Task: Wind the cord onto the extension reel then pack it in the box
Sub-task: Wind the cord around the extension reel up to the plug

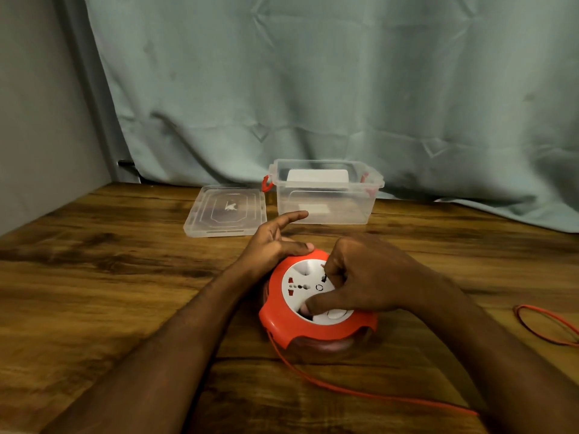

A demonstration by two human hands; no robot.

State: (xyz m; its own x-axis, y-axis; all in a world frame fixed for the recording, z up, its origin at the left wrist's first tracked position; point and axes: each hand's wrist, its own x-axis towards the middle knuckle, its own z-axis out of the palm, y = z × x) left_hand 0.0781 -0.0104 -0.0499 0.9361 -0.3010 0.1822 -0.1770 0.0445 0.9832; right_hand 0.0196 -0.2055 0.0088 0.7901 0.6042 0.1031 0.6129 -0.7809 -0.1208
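My left hand (275,242) rests open on the reel (316,327); my right hand (363,277) pinches its white hub (300,278), cord (360,391) trailing.

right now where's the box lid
In the head view the lid lies flat on the wooden table, just left of the open clear box, beyond the left hand.

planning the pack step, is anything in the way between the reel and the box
Nothing visible blocks it. The table between the extension reel and the open clear box is bare, and the lid lies off to the box's left. The orange cord trails out toward the person, mostly unwound.
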